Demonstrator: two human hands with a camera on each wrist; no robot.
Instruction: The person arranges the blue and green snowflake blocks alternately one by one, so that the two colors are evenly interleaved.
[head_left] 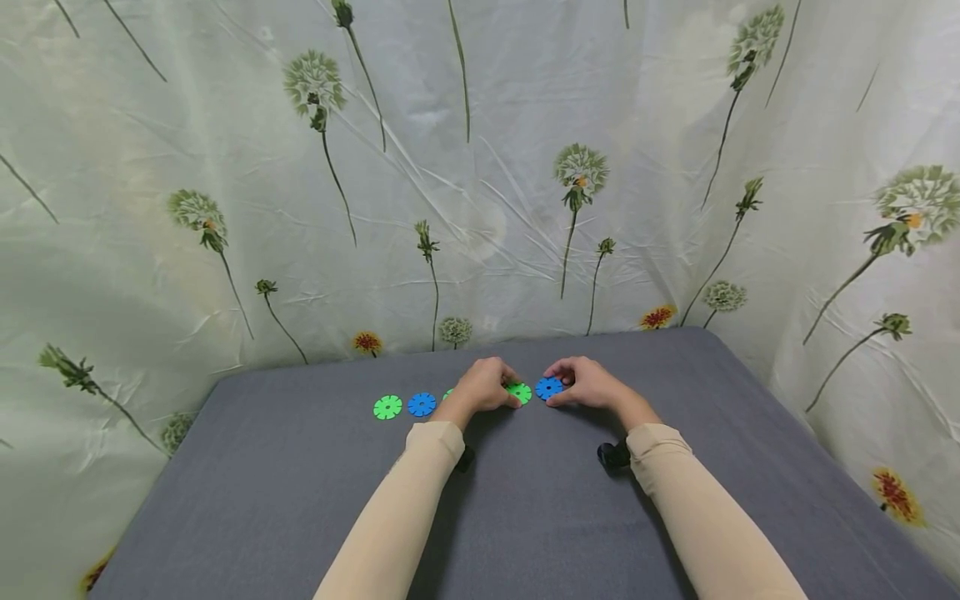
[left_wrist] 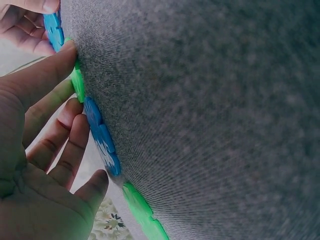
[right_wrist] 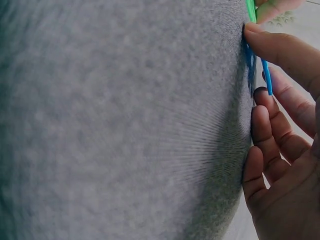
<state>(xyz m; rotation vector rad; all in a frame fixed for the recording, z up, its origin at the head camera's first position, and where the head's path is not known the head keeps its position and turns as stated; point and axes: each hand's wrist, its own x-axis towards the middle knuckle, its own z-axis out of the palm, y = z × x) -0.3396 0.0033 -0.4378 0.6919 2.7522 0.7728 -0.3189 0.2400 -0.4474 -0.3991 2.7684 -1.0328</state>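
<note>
My left hand (head_left: 486, 385) pinches a flat green notched disc (head_left: 519, 392) between thumb and index finger; its other fingers spread beside a blue disc (left_wrist: 102, 137) in the left wrist view. That blue disc is hidden under the hand in the head view. Just to the right, my right hand (head_left: 596, 385) holds another blue notched disc (head_left: 549, 388) by its edges, thumb on the near side and fingers on the far side. In the right wrist view this disc's edge (right_wrist: 269, 80) shows between thumb and fingers. A small gap separates the two held discs.
Farther left in the same row lie a green disc (head_left: 387, 407), a blue disc (head_left: 422, 405) and a green disc (head_left: 448, 392) partly covered by the left wrist. A grey cloth covers the table (head_left: 540, 533). A flowered curtain (head_left: 495, 192) hangs behind its back edge.
</note>
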